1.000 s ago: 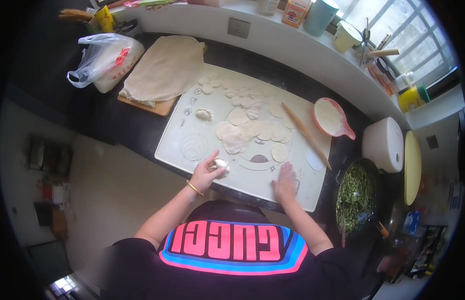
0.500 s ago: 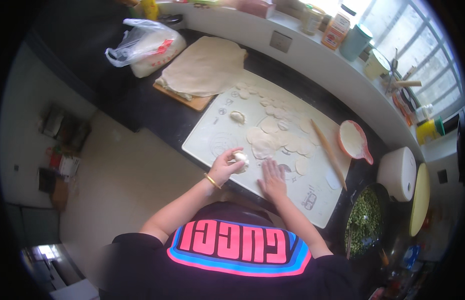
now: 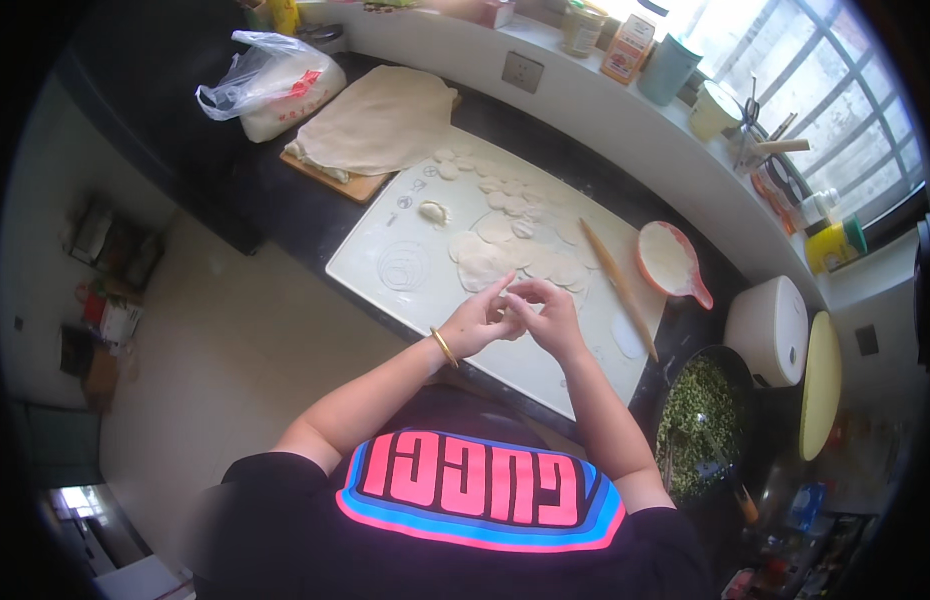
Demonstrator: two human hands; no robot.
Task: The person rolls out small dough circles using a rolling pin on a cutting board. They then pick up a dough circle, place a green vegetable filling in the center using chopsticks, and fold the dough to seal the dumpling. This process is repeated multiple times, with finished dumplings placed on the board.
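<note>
Above the near edge of a pale pastry mat (image 3: 525,378), my two hands meet fingertip to fingertip. My left hand (image 3: 480,320), with a gold bangle at the wrist, is closed around a dumpling that the fingers mostly hide. Fingers of my right hand (image 3: 547,316) are bent and pinch at the same dumpling. Just beyond the hands lie overlapping round dough wrappers (image 3: 485,262), and smaller dough rounds (image 3: 505,190) spread farther back. One folded dumpling (image 3: 435,211) rests alone toward the mat's left side.
A rolling pin (image 3: 620,290) lies along the mat's right side, beside a red-rimmed bowl (image 3: 697,284) of white powder. Chopped greens (image 3: 697,425) fill a dark pan near a white appliance (image 3: 768,330). A dough sheet (image 3: 375,120) covers a wooden board (image 3: 363,188), next to a plastic bag (image 3: 275,85).
My right hand has lifted from the mat and joined the left at the dumpling. My left hand has turned, hiding more of it. The whole view has shifted slightly.
</note>
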